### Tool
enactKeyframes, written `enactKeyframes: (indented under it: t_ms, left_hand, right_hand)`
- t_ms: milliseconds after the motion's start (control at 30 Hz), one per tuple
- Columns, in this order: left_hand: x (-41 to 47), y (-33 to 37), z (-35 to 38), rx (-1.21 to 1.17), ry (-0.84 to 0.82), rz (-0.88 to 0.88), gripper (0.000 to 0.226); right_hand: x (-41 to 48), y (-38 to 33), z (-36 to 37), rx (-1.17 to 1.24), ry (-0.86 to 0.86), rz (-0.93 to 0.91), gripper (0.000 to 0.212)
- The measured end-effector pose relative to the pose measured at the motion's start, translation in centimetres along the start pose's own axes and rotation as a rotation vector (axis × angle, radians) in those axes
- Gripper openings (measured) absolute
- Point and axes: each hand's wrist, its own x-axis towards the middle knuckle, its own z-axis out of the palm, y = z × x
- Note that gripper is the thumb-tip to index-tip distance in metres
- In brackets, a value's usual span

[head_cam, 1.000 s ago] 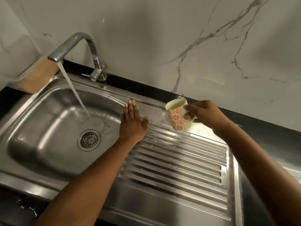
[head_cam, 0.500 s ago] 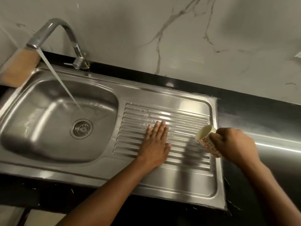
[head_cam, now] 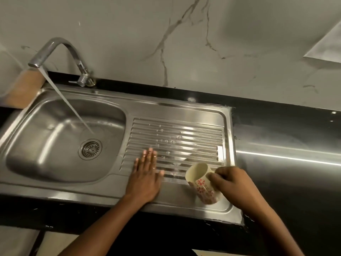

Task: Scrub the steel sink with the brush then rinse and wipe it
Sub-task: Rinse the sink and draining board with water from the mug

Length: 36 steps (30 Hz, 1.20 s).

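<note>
Steel sink (head_cam: 55, 145) sits set into the dark table (head_cam: 286, 130), bowl on the left, ribbed drainboard (head_cam: 175, 137) on the right, both wet and shiny. Tap (head_cam: 60, 48) at the far left runs, stream landing in the bowl just far of the drain (head_cam: 90, 149). Left hand (head_cam: 145, 174) lies flat, palm down, fingers (head_cam: 149, 156) spread open on the near-left ribs, gripping nothing. Right hand (head_cam: 232, 183) is closed around a floral mug (head_cam: 202, 183), tipped with its mouth toward the far left over the near-right drainboard; a faint trickle seems to fall from it, hard to confirm. No brush or cloth visible, 0 soap suds seen. Judgement: this looks like the rinse step, mug pouring while the bare palm sweeps water toward the bowl; wiping appears not yet done. Handling: the sink is rigid, fixed and cannot be lifted, so work is by pressing flat on its surface; wet steel will be slick, ribs trap water, raised rim edges could be sharp to a sliding palm. Mug likely ceramic, light, breakable and slippery when wet, best held around the body or by a handle, which is hidden here.
</note>
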Motion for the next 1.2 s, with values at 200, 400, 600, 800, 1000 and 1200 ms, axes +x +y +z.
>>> enactKeyframes:
  t_ms: [200, 400, 600, 800, 1000, 1200]
  left_hand:
    - [0.1, 1.1, 0.2, -0.013, -0.039, -0.001, 0.077]
    - [3.7, 11.1, 0.5, 0.038, -0.103, 0.408, 0.070]
    - [6.3, 16.6, 0.9, 0.022, -0.121, 0.548, 0.073]
    - [5.6, 13.9, 2.1, 0.054, -0.039, 0.437, 0.071]
    - [5.5, 16.0, 2.3, -0.007, -0.032, 0.255, 0.079]
    - [7.7, 18.3, 0.8, 0.155, -0.038, 0.465, 0.073]
  right_hand:
    - [-2.1, 3.5, -1.8, -0.014, 0.081, 0.117, 0.030]
    - [0.2, 2.7, -2.2, -0.356, 0.373, 0.167, 0.043]
    - [0.6, 1.6, -1.5, -0.416, 0.388, 0.150, 0.039]
    - [-1.7, 5.6, -3.1, 0.088, 0.121, 0.226, 0.035]
    - [0.2, 4.9, -3.9, -0.207, 0.277, 0.235, 0.041]
    - [3.1, -0.7, -2.5, -0.541, 0.359, 0.002, 0.037]
